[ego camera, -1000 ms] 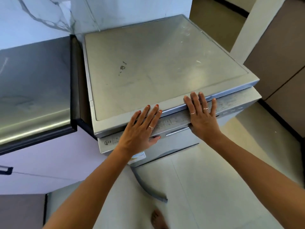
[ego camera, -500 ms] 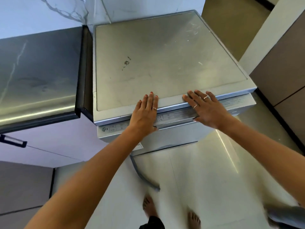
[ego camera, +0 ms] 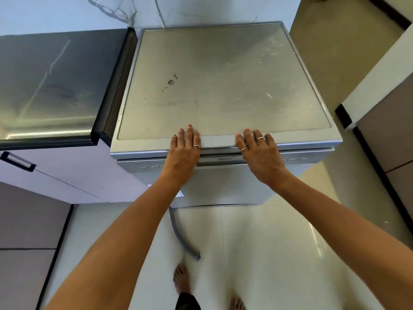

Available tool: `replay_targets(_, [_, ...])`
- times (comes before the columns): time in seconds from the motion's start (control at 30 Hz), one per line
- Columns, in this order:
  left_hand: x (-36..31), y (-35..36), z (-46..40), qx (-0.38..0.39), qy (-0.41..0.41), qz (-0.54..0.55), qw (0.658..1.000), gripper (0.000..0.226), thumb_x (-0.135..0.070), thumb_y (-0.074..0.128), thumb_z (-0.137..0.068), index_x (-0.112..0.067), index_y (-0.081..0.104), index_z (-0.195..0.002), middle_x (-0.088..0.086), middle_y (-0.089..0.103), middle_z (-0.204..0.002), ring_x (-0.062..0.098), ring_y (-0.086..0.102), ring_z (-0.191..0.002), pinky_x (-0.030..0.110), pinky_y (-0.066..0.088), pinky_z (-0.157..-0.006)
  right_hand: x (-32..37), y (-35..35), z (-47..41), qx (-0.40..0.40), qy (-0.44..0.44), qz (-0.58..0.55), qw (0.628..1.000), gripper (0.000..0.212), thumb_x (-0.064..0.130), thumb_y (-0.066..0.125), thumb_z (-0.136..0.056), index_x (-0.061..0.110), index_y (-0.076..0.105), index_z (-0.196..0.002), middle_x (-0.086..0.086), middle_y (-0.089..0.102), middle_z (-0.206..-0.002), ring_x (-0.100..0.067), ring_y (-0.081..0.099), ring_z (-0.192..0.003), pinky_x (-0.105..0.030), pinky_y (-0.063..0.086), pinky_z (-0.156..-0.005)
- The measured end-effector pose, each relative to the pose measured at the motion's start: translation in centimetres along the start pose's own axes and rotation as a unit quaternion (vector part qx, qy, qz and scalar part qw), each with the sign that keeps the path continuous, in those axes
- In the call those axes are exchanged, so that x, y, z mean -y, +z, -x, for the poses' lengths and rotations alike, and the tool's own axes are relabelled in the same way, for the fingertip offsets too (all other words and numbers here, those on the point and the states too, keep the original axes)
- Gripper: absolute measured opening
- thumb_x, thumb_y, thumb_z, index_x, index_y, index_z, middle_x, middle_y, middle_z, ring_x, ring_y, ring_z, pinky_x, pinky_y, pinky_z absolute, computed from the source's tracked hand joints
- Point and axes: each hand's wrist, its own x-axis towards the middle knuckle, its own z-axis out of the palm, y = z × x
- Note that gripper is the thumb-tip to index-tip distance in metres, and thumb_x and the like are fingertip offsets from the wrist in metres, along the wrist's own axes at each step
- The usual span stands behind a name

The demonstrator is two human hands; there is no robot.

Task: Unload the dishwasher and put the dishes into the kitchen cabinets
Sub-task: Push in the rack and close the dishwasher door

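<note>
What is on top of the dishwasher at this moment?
On the dishwasher top, only the fingers of the left hand and right hand rest flat near the front edge, plus a small dark stain. The door is closed, so the dishes inside are hidden.

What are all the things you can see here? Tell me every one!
Silver metal dishwasher: one, silver-grey, centre, door closed.
Shiny steel countertop: one, dark grey, left of the dishwasher.
Pale lilac cabinet front: one, below the countertop.
Black cabinet handle: one, far left.
Grey hose: one, on the floor in front of the dishwasher.
Glossy cream floor tiles: bottom.
Bare feet: two, bottom centre.
Left hand: flat on the dishwasher's front edge.
Right hand: same edge, ringed.
</note>
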Motion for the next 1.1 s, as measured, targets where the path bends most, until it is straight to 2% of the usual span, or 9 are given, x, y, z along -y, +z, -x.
replay_targets(0.07, [0.1,0.6,-0.1,-0.014,0.005,-0.005,1.000,0.083,-0.030,0.083,-0.062,0.004,0.051,-0.131,0.026,0.050,-0.135,0.042,0.056,-0.116,0.047,0.049,-0.093,0.1,0.6,0.0,-0.026,-0.003,-0.008,1.000,0.072,0.017,0.077,-0.066,0.006,0.043,-0.129,-0.023,0.056,-0.127,-0.040,0.060,-0.109,-0.048,0.052,-0.086])
replay_targets(0.2, [0.6,1.3,-0.2,-0.051,0.019,-0.034,0.998,0.090,-0.043,0.083,-0.060,0.001,0.049,-0.131,0.022,0.051,-0.136,0.039,0.057,-0.116,0.043,0.049,-0.093,-0.5,1.6,-0.3,-0.104,-0.024,-0.002,0.994,0.058,0.011,0.068,-0.073,0.007,0.045,-0.126,-0.022,0.058,-0.123,-0.038,0.061,-0.104,-0.044,0.053,-0.084])
replay_targets(0.3, [0.8,1.7,-0.7,-0.069,0.025,-0.052,0.996,0.088,-0.046,0.081,-0.061,0.000,0.047,-0.128,0.021,0.052,-0.135,0.037,0.059,-0.114,0.040,0.050,-0.091,-0.5,1.9,-0.7,-0.119,-0.017,-0.001,0.993,0.049,0.009,0.064,-0.076,0.007,0.048,-0.123,-0.021,0.059,-0.120,-0.037,0.061,-0.101,-0.043,0.053,-0.084])
replay_targets(0.47, [0.3,0.3,-0.5,-0.022,-0.013,-0.033,0.999,0.086,-0.039,0.084,-0.059,-0.001,0.051,-0.128,0.021,0.050,-0.138,0.038,0.057,-0.116,0.041,0.050,-0.093,0.2,0.6,-0.7,-0.080,0.007,-0.026,0.996,0.058,0.007,0.073,-0.067,0.009,0.044,-0.117,-0.021,0.057,-0.117,-0.037,0.061,-0.096,-0.044,0.054,-0.082])
replay_targets(0.57, [-0.2,-0.8,-0.9,0.006,-0.025,0.026,0.999,0.078,-0.025,0.074,-0.078,-0.001,0.033,-0.139,0.023,0.026,-0.151,0.043,0.037,-0.133,0.044,0.035,-0.107,0.5,0.0,-0.7,-0.060,0.021,-0.042,0.997,0.064,0.007,0.076,-0.064,0.009,0.040,-0.116,-0.021,0.057,-0.116,-0.038,0.061,-0.096,-0.044,0.054,-0.081])
replay_targets(0.63, [-0.4,-1.3,-1.2,0.017,-0.029,0.050,0.998,0.072,-0.019,0.068,-0.084,-0.003,0.027,-0.141,0.024,0.017,-0.154,0.045,0.029,-0.136,0.045,0.030,-0.110,0.7,-0.1,-0.8,-0.055,0.029,-0.046,0.997,0.065,0.007,0.078,-0.063,0.009,0.040,-0.116,-0.022,0.057,-0.117,-0.041,0.061,-0.096,-0.045,0.054,-0.083])
replay_targets(0.9, [0.7,-2.4,-2.0,0.070,0.014,0.072,0.995,0.073,-0.013,0.066,-0.086,-0.005,0.021,-0.143,0.028,0.014,-0.153,0.047,0.029,-0.136,0.045,0.031,-0.110,1.6,-1.0,-1.0,-0.037,0.068,-0.082,0.994,0.050,0.001,0.073,-0.071,0.007,0.049,-0.115,-0.025,0.054,-0.123,-0.048,0.057,-0.101,-0.049,0.052,-0.086])
replay_targets(1.0, [1.9,-3.1,-2.4,0.080,0.055,0.095,0.991,0.071,-0.021,0.066,-0.086,-0.008,0.024,-0.142,0.026,0.022,-0.151,0.043,0.041,-0.128,0.043,0.041,-0.102,1.8,-2.1,-1.2,-0.008,0.088,-0.120,0.989,0.048,0.013,0.079,-0.069,0.006,0.056,-0.111,-0.022,0.058,-0.119,-0.045,0.060,-0.096,-0.046,0.053,-0.082])
replay_targets(1.1, [3.0,-3.9,-2.9,0.091,0.083,0.104,0.987,0.084,-0.046,0.069,-0.078,-0.010,0.027,-0.141,0.020,0.032,-0.147,0.037,0.052,-0.117,0.043,0.045,-0.095,1.4,-3.6,-1.3,0.022,0.081,-0.166,0.983,0.054,0.040,0.076,-0.074,0.009,0.056,-0.114,-0.014,0.058,-0.116,-0.036,0.060,-0.096,-0.041,0.054,-0.079])
